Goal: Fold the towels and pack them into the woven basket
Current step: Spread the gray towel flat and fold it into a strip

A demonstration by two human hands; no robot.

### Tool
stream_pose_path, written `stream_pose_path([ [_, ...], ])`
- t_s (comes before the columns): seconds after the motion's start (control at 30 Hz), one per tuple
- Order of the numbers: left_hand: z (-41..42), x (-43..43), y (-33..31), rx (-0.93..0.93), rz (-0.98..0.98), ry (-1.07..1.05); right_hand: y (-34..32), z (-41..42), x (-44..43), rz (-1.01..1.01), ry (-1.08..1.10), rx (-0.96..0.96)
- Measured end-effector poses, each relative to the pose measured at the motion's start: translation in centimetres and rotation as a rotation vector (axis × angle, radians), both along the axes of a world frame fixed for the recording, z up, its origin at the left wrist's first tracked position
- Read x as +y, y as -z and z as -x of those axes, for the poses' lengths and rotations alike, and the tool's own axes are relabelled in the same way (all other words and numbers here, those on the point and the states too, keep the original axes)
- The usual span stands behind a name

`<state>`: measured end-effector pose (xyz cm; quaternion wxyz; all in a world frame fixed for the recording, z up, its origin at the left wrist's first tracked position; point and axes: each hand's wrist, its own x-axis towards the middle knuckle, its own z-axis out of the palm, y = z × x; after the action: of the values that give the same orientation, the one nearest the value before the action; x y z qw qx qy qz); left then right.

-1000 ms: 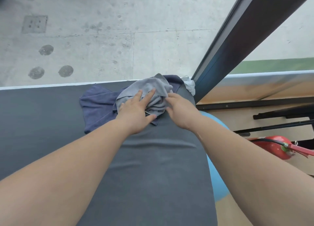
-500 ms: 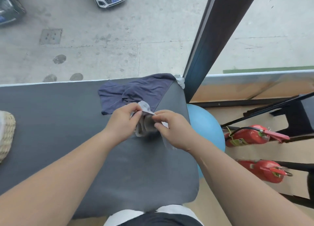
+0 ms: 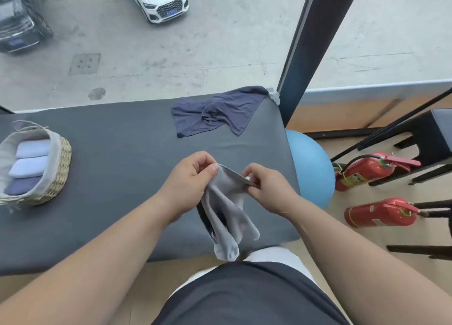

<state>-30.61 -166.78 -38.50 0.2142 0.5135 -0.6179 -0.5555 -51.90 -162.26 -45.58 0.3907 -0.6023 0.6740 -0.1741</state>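
Near centre, over the padded grey table (image 3: 122,166): grey towel (image 3: 227,210), top edge pinched at one end between thumb and curled fingers of left hand (image 3: 188,180), at the other end likewise by right hand (image 3: 266,190); remainder hanging loose past the near table edge. Far right corner of table: navy towel (image 3: 220,112), crumpled, lying apart from both hands. Left side of table: woven basket (image 3: 62,168), cloth-lined, holding three folded towels (image 3: 33,147) side by side. Right, on floor: blue ball (image 3: 310,168); two red fire extinguishers (image 3: 364,173).
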Motion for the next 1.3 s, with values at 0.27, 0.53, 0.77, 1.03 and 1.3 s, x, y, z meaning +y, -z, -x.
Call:
stream_pose_path([
  [0.27, -11.2, 6.5, 2.9, -0.170, -0.036, 0.057, 1.6, -4.3, 7.3, 0.001, 0.027, 0.526],
  [0.53, -17.1, 8.6, 5.7, -0.258, -0.041, -0.029, -1.3, -5.9, 11.5, 0.115, 0.234, 0.243],
  [0.77, -17.8, 8.7, 5.2, -0.531, -0.365, 0.541, -3.2, -4.8, 13.0, -0.477, -0.216, 0.291],
  [1.03, -13.9, 6.8, 9.5, -0.598, -0.220, 0.343, 0.0, -1.4, 7.1, -0.430, -0.215, 0.330],
  [1.3, -8.4, 1.1, 24.6, -0.803, 0.014, 0.323, 15.5, 2.9, 2.5, -0.309, 0.009, 0.288],
])
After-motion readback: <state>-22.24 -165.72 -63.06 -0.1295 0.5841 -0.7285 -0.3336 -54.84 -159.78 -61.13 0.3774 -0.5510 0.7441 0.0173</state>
